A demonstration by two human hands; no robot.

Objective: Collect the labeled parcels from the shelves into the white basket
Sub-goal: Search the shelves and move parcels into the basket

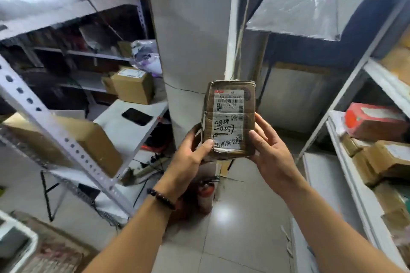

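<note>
Standing between shelves [66, 137], white basket [24, 227] low at my left, I hold the labeled parcel [230, 117] upright in mid-air. My left grip [190, 157] and right grip [270, 153] pinch only its lower end, so it may tip and drop.

Both arms outstretched, left hand [188, 153] and right hand [274, 155] raised, fingers [263, 124] curled.

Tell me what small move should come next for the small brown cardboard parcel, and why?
Probably carry the small brown cardboard parcel down-left toward the white-rimmed basket: left hand and right hand both grip it in mid-air.
</note>
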